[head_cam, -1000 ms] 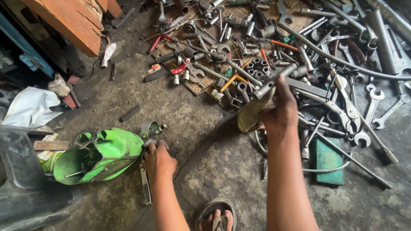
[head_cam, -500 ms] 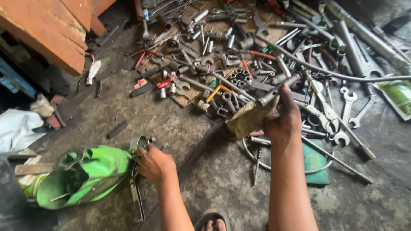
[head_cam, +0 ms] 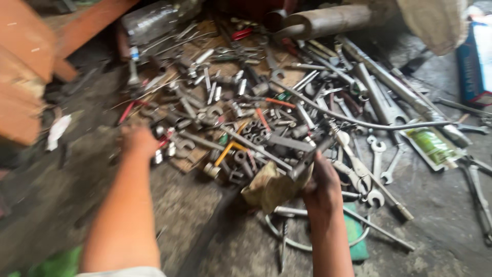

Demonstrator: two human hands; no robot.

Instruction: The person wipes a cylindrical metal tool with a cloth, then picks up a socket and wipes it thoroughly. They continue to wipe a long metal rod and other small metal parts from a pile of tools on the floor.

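Two hands over a floor strewn with tools. Right hand: clenched on a dark metal bar together with a dirty yellowish rag, held just above the near edge of the pile of wrenches and sockets. Left hand: blurred, at the pile's left edge beside small sockets; cannot tell whether it grasps anything. Green pad: on the floor under the right forearm. Grey pipe: far side.
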